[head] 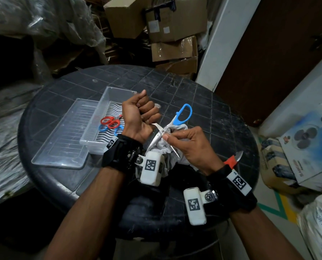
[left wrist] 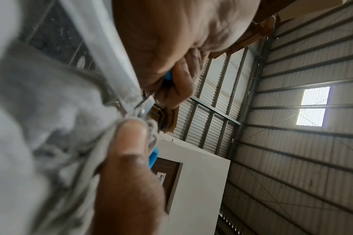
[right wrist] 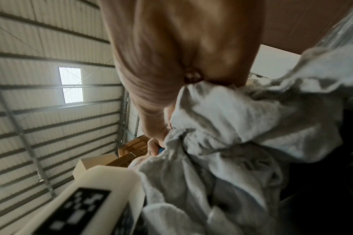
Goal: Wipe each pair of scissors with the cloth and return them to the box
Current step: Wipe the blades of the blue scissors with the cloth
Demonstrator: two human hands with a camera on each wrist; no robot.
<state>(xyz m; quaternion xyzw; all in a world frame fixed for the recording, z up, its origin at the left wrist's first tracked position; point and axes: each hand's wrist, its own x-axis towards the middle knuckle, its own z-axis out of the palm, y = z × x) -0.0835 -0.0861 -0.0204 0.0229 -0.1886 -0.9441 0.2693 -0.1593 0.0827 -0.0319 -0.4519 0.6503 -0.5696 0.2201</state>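
Over the table's middle, blue-handled scissors [head: 182,114] are spread open. My left hand [head: 143,111] is a fist around one handle, with only a sliver of blue handle [left wrist: 168,77] showing in the left wrist view. The other handle loop sticks up free. My right hand [head: 168,136] pinches a grey cloth [head: 164,147] round a blade near the pivot; the thumb [left wrist: 129,143] presses cloth [left wrist: 41,111] on the steel blade [left wrist: 111,55]. The cloth [right wrist: 232,127] bunches below my right palm. A clear plastic box [head: 117,94] holds red scissors [head: 110,121] and another blue pair [head: 103,128].
The box's clear lid [head: 62,139] lies flat to its left on the round dark table [head: 222,113]. An orange-handled cutting tool [head: 233,159] lies by my right wrist near the table edge. Cardboard boxes [head: 173,30] are stacked behind; a fan carton [head: 310,139] stands on the floor at right.
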